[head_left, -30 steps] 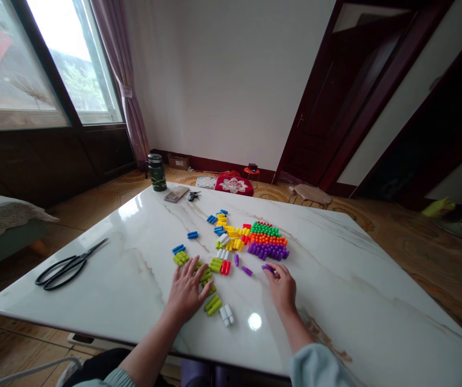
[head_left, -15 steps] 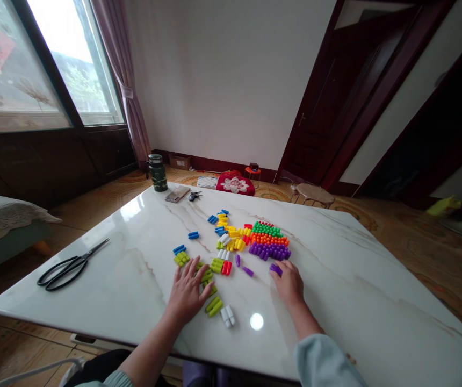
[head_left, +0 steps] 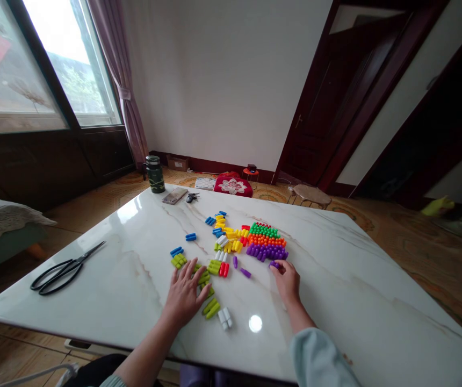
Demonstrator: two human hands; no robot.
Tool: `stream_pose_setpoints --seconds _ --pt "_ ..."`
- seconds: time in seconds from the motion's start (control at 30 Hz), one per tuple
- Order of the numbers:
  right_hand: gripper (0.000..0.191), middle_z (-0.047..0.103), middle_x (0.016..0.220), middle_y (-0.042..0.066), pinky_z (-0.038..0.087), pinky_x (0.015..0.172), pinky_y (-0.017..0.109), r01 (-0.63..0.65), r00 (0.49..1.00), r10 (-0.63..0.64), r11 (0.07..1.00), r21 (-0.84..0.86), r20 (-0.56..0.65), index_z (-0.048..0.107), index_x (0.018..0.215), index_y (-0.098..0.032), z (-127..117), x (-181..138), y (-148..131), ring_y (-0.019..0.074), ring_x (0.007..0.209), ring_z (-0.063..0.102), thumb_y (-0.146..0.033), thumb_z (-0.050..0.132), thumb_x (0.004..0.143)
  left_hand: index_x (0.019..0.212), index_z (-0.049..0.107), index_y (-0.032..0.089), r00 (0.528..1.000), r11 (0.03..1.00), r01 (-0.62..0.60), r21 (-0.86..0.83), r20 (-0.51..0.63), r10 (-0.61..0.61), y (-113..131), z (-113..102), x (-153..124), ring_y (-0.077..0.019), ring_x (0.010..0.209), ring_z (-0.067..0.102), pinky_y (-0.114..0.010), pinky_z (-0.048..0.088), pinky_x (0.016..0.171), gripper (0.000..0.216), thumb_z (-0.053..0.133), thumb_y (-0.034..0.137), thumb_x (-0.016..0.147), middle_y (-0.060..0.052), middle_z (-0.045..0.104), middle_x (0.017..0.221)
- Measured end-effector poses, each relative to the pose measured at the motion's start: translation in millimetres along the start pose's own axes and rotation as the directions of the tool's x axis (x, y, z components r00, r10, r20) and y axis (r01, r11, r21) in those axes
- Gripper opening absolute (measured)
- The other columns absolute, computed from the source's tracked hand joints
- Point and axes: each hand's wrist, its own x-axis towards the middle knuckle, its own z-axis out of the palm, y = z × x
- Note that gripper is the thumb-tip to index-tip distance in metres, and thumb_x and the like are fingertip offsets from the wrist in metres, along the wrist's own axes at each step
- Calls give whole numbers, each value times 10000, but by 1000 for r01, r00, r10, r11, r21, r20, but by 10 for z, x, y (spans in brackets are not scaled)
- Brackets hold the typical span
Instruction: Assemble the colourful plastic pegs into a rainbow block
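Note:
My left hand [head_left: 185, 296] lies with fingers spread over lime-green, bullet-shaped plastic pieces [head_left: 211, 308], partly covering them. In my right hand [head_left: 288, 281], thumb and fingers pinch a purple plastic piece [head_left: 273, 264]; whether it is one or two is hard to see. Just beyond that hand stand tight rows of purple pieces [head_left: 267, 252], orange pieces [head_left: 266, 239] and green pieces [head_left: 265, 230]. Two loose purple pieces [head_left: 246, 273] lie between my hands. Red pieces [head_left: 223, 270] and white pieces [head_left: 225, 318] lie near my left hand.
Yellow pieces [head_left: 236, 245] and blue pieces [head_left: 190, 237] lie farther back on the marble-patterned table [head_left: 134, 279]. Black-handled scissors [head_left: 67, 269] rest at the left. A phone [head_left: 175, 195], keys [head_left: 192, 197] and a dark green flask [head_left: 156, 174] are at the far left corner.
The whole view has shifted slightly. My right fingers have closed more over the purple piece, which shows less now, close to the purple rows. My left hand stays over the lime-green pieces.

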Motion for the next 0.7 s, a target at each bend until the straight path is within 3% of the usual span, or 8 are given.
stream_pose_setpoints --seconds 0.23,0.33,0.43,0.53,0.7 --pt "293 634 862 95 495 686 325 90 989 -81 994 68 -122 656 920 -137 97 16 52 177 641 583 -355 564 746 1295 584 250 1000 1000 5 4 -8 -5 18 -33 9 -310 1349 389 -523 245 1123 485 455 503 903 -100 413 1492" --pt "270 625 803 90 488 667 319 114 976 -106 993 35 -190 637 801 -156 103 -53 71 183 652 569 -408 539 801 1290 590 254 1000 1000 10 -14 -13 -10 19 -30 8 -316 1343 398 -527 247 1122 482 462 505 899 -97 419 1489" --pt "286 643 802 93 488 704 306 179 980 -178 984 9 -84 656 725 -169 104 -118 74 191 723 587 -379 498 839 1293 589 259 1000 1000 11 -25 -10 -12 14 -20 6 -322 1342 398 -534 252 1118 481 461 504 899 -92 417 1491" --pt "294 672 933 101 495 750 299 199 980 -199 980 -7 24 715 891 -155 105 -136 63 191 798 611 -322 478 840 1298 583 253 1000 1000 15 -13 7 -15 10 -15 5 -322 1347 392 -546 246 1117 490 443 511 905 -100 409 1495" --pt "348 660 1017 98 493 768 297 198 978 -193 977 -75 77 708 1049 -146 99 -123 52 183 804 607 -295 471 842 1314 567 256 1000 1000 12 -6 14 -12 -1 -2 4 -313 1361 374 -541 242 1121 498 433 515 910 -98 400 1500"
